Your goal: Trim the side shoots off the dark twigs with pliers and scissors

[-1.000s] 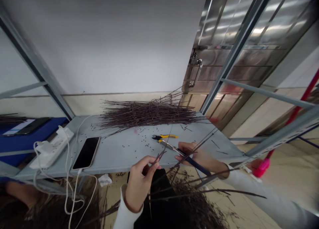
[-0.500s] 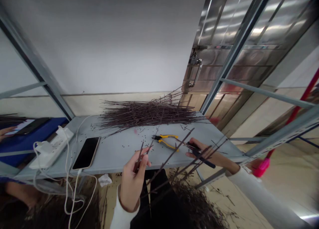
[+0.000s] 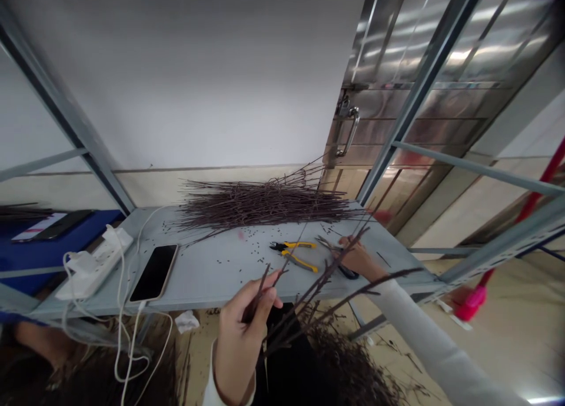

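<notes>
My left hand (image 3: 247, 318) is closed around several thin dark twigs (image 3: 304, 300), whose branching ends fan out to the right above my lap. My right hand (image 3: 355, 258) is low over the right part of the shelf, its fingers round dark-handled pliers (image 3: 348, 272) with the jaws pointing left; twigs cross in front and partly hide the grip. Between my hands, yellow-handled cutting pliers (image 3: 293, 254) lie open on the shelf top. Behind them rests a large pile of dark twigs (image 3: 265, 203).
On the left of the grey metal shelf (image 3: 198, 282) are a phone (image 3: 153, 273) and a white power strip (image 3: 95, 262) with trailing cables. Small dark clippings are scattered about. More twigs (image 3: 348, 359) lie on the floor. Metal posts (image 3: 406, 117) frame the shelf.
My right hand has moved up and forward with the dark-handled pliers, down towards the shelf top. The twigs in my left hand have swung and now spread lower to the right.
</notes>
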`<action>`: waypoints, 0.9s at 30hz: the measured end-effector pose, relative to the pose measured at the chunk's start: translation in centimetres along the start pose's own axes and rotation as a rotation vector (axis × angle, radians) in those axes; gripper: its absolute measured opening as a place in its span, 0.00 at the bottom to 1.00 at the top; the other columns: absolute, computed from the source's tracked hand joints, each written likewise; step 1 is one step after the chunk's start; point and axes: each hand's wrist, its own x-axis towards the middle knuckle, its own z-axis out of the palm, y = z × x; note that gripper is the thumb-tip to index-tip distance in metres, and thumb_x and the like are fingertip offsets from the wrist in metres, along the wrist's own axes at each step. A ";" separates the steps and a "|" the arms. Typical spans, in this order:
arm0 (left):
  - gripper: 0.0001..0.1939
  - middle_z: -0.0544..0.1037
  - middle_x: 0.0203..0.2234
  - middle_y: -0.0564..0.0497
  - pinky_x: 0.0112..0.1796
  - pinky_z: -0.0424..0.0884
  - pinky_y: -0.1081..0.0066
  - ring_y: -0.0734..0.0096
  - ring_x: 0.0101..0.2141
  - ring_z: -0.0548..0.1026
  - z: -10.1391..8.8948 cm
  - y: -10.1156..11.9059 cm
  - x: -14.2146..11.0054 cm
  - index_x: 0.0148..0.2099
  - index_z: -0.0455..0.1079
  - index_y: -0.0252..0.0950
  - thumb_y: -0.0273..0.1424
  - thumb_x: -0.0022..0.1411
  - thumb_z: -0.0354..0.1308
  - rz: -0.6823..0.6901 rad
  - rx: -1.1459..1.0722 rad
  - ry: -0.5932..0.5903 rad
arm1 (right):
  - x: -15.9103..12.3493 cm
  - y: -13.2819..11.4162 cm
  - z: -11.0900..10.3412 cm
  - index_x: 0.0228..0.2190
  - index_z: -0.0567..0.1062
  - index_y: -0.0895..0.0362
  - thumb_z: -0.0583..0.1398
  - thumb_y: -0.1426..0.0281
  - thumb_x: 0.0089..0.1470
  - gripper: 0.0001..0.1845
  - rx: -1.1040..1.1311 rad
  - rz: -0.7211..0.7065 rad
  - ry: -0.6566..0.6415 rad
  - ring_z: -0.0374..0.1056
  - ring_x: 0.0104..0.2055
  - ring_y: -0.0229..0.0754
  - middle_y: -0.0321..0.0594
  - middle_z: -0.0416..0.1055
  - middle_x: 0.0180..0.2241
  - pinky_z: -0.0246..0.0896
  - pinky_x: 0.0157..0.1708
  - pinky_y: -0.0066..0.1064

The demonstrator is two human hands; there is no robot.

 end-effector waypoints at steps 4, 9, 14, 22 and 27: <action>0.16 0.77 0.21 0.51 0.30 0.70 0.75 0.71 0.25 0.73 0.0 0.3 -0.1 0.44 0.78 0.35 0.38 0.60 0.57 0.011 0.016 0.005 | 1.7 -4.2 1.4 0.53 0.65 0.60 0.58 0.58 0.51 0.31 0.004 -0.220 -0.049 0.59 0.58 0.51 0.54 0.63 0.54 0.52 0.55 0.39; 0.15 0.77 0.21 0.51 0.33 0.71 0.74 0.70 0.26 0.74 -0.2 0.2 -0.3 0.44 0.78 0.35 0.37 0.60 0.57 0.025 0.020 0.016 | 3.3 -7.4 2.2 0.54 0.65 0.64 0.66 0.54 0.38 0.44 -0.036 -0.320 -0.142 0.61 0.55 0.56 0.58 0.65 0.52 0.54 0.54 0.38; 0.16 0.78 0.23 0.51 0.33 0.70 0.75 0.71 0.26 0.74 -0.5 -0.5 -0.2 0.46 0.77 0.35 0.37 0.60 0.58 -0.013 -0.024 0.018 | 4.1 -7.8 1.5 0.44 0.71 0.64 0.66 0.62 0.39 0.31 -0.071 -0.272 -0.159 0.64 0.49 0.61 0.60 0.68 0.47 0.58 0.48 0.43; 0.14 0.76 0.20 0.53 0.33 0.70 0.76 0.73 0.25 0.73 -0.8 -0.6 0.2 0.42 0.78 0.36 0.38 0.58 0.59 -0.060 -0.093 0.063 | 0.6 -7.9 -2.2 0.44 0.67 0.61 0.59 0.67 0.47 0.20 0.148 -0.302 -0.184 0.69 0.39 0.47 0.47 0.71 0.39 0.63 0.39 0.35; 0.15 0.75 0.20 0.53 0.29 0.69 0.76 0.73 0.24 0.72 -0.8 -1.0 0.4 0.43 0.78 0.35 0.39 0.58 0.59 -0.091 -0.119 0.066 | -3.3 -8.8 -6.3 0.46 0.63 0.55 0.56 0.65 0.53 0.18 0.696 -0.422 -0.311 0.67 0.34 0.40 0.39 0.68 0.35 0.63 0.35 0.31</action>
